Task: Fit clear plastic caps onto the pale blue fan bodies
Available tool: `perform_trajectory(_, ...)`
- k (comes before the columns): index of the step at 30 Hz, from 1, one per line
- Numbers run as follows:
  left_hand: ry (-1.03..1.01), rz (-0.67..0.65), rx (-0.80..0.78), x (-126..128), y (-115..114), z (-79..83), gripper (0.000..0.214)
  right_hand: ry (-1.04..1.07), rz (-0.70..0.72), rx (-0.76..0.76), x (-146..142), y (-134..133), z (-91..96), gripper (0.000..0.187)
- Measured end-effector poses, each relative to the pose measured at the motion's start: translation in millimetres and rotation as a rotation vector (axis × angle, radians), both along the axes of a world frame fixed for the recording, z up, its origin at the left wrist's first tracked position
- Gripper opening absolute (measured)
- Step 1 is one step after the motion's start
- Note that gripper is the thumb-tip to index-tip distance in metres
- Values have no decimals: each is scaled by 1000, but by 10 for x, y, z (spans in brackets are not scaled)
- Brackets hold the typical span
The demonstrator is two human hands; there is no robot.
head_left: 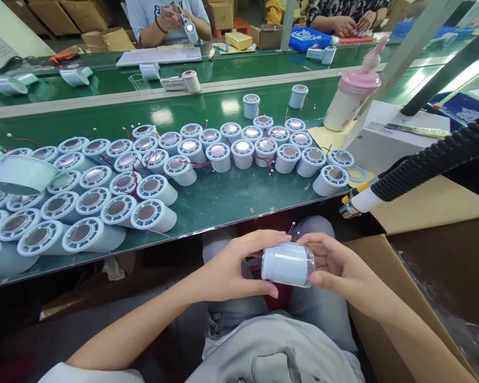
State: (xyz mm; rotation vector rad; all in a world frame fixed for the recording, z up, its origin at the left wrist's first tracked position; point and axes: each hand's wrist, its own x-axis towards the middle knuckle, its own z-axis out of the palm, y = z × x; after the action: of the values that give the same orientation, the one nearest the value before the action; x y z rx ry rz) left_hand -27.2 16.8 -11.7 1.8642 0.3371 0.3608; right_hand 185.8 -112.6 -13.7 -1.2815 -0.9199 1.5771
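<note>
Above my lap I hold a light blue cylindrical housing (285, 264) on its side, with a clear plastic rim or sleeve at its right end. My left hand (239, 263) curves around the left end, its fingers along the top and behind, its thumb below. The fingers of my right hand (337, 260) grip the clear right end. Thin wires with small white plugs poke up behind the housing. On the green bench (223, 199) ahead stand many similar blue housings (147, 213) with round metallic discs on top and red-and-black leads.
To the right are a black corrugated hose (435, 151) with a metal nozzle, a pink-topped pump bottle (349, 98) and a grey box (399, 133). An open carton (383, 287) stands beside my right leg. Two people work across the bench, one holding a device (190, 31).
</note>
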Motion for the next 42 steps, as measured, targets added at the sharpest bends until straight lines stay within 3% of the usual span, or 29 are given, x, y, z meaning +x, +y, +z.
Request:
perform_trajectory(16,-26,-19,-24,1,-1,7,73,182,-76,-212,-124,83,-64,54)
perform_trajectory(27,9,-11,-161,15,-83,45,64,301,124,-443,-155,133,-79,79)
perform_trajectory(30,60,35,-267,12,-116,97,62,160,71,-263,-138,66,-126,80)
perform_trajectory(33,79,77,-394,5,-124,118,64,-206,-60,252,-93,-25,-158,68)
perform_trajectory(35,100,72,-463,2,-116,115,66,-484,-36,572,-58,-70,-162,69)
perform_trajectory(36,112,63,-486,0,-110,113,68,-575,-3,659,-45,-83,-159,68)
perform_trajectory(38,128,43,-484,-2,-94,116,74,-587,24,655,-32,-93,-142,63)
perform_trajectory(42,84,-17,-418,-13,-66,141,78,-111,-17,288,-45,-75,-98,50)
